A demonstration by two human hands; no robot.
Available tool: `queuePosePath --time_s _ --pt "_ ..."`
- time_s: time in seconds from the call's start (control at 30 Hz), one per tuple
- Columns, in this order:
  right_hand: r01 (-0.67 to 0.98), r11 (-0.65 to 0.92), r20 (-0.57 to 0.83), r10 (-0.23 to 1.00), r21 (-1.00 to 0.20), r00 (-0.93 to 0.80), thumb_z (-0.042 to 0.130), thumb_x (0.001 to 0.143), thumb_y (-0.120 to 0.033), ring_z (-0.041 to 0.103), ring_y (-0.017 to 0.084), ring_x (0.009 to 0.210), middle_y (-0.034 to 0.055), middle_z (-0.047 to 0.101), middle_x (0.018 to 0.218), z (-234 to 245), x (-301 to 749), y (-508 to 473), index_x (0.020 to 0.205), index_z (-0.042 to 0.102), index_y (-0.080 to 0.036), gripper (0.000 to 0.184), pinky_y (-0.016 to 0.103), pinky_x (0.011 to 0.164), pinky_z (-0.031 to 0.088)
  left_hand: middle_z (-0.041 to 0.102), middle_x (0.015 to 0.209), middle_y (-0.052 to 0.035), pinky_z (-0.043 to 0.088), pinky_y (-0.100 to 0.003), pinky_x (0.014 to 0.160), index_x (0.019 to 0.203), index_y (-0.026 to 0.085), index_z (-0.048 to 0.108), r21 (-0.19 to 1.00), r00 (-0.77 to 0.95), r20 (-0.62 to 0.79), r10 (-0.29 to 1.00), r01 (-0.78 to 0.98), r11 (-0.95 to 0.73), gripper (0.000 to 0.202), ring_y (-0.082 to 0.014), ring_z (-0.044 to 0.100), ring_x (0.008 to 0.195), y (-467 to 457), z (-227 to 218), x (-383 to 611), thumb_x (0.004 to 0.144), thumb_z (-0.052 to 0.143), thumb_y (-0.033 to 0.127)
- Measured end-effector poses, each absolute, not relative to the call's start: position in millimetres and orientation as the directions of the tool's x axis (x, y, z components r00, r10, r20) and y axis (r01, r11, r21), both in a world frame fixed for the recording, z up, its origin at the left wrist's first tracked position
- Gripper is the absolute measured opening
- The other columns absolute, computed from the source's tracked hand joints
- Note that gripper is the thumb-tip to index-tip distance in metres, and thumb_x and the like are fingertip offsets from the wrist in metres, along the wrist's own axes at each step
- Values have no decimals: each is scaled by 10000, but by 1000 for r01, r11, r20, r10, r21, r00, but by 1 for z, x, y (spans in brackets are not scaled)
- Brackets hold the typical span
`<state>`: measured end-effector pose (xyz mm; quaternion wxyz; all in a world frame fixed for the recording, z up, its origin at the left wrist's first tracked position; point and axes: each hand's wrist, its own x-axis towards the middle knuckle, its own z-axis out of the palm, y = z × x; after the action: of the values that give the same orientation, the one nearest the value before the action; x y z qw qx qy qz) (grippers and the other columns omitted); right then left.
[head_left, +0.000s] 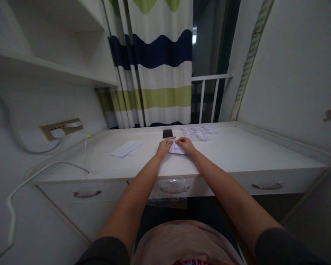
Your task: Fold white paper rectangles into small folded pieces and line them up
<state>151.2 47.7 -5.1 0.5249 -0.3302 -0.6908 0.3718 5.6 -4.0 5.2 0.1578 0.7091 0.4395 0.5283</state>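
Note:
Both my hands rest on a small folded white paper lying on the white desk. My left hand presses the paper's left side with its fingers curled and pinched at the upper edge. My right hand holds the right side, fingers bent over the fold. A black phone lies just beyond the paper. A heap of small folded white papers sits behind my right hand.
Flat white sheets lie to the left on the desk. A wall socket with white cables is at the far left. A striped curtain and a white railing stand behind. Drawers with handles face me.

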Motion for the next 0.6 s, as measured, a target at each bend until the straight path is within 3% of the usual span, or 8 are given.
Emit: queuePosePath --time_s 0.2,0.4,0.5,0.6 --pt "106 521 492 843 -847 -217 621 573 -440 467 129 556 6 540 534 -7 152 49 546 561 -174 274 257 531 364 674 1064 -79 360 -327 1006 916 152 707 755 78 560 825 361 -547 245 -185 581 1058 -5 8 8 772 510 132" --pt "128 532 499 838 -837 -221 610 574 -491 482 137 568 9 548 546 -8 152 52 559 544 -183 315 260 541 369 688 1019 -75 366 -318 975 899 138 708 846 83 478 875 225 -483 246 -187 579 1029 -4 9 11 791 543 285" --pt "113 538 504 831 -835 -236 614 570 -485 488 141 583 12 561 564 -8 152 51 580 556 -182 309 265 558 374 700 943 -68 401 -301 906 872 132 710 867 57 456 888 195 -458 227 -177 587 949 -1 7 9 763 582 285" --pt "90 548 514 821 -832 -248 618 572 -471 482 136 584 11 563 571 -7 151 50 586 569 -176 299 265 566 374 684 782 -37 432 -253 745 981 126 683 882 72 431 900 179 -436 311 -133 579 752 -1 5 7 703 647 262"
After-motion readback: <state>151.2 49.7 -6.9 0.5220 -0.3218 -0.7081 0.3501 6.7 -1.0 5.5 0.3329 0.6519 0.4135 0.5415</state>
